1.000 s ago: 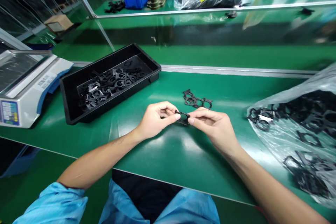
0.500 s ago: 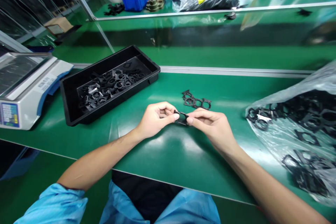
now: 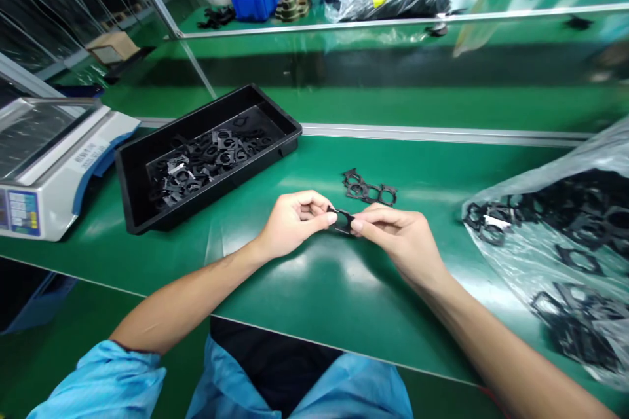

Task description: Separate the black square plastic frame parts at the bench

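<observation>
Worktop (image 3: 295,301) of smooth, glossy green spreads beneath everything, pale patches of light reflecting off it. On the right lies a crinkled, see-through plastic bag (image 3: 521,268), cut off by the view's edge, holding heaps of thin black parts (image 3: 592,222), many ring-shaped. On the left, a deep, rectangular black tray (image 3: 223,184) with sloping walls contains a jumble of similar flat pieces (image 3: 211,158); a white-and-blue scale (image 3: 73,163) stands just beside it. Between tray and bag, the left hand (image 3: 289,222) and right hand (image 3: 409,236) are bare, the fingers of each pinched together on opposite ends of one frame (image 3: 344,230). Just beyond the hands, a few loose frames (image 3: 365,192) lie flat together. Smallest, the held frame is black, thin and tilted, with a large rounded opening and slim edges, over the worktop.
</observation>
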The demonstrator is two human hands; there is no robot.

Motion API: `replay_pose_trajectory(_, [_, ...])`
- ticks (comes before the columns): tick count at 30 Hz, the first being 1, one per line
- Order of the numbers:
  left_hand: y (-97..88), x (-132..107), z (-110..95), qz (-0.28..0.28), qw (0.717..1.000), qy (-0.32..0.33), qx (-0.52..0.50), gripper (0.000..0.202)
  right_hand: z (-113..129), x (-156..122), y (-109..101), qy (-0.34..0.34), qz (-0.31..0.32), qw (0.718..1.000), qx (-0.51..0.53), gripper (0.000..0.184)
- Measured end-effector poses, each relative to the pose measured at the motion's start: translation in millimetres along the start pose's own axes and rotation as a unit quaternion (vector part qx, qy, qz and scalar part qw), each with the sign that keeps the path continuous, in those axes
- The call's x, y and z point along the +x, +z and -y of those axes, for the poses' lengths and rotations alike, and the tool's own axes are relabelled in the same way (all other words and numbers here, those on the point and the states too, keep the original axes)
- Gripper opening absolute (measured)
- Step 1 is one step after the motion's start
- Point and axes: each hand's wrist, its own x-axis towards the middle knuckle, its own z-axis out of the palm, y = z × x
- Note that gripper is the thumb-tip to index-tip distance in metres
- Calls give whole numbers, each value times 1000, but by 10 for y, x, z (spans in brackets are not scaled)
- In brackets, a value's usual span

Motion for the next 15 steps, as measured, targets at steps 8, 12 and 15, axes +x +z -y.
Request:
replay_pose_trajectory(8, [7, 7, -17, -2, 1000, 2, -9, 31, -23, 8, 0, 34, 0, 998, 49, 31])
replay_pose_trajectory(12, [7, 13, -15, -4, 1000, 8, -17, 31, -15, 29, -5, 86, 19, 991, 101, 33])
replay_pose_trajectory(15, [-1, 15, -13, 6, 1000, 9, -22, 31, -8, 40, -7, 96, 30, 988, 117, 33])
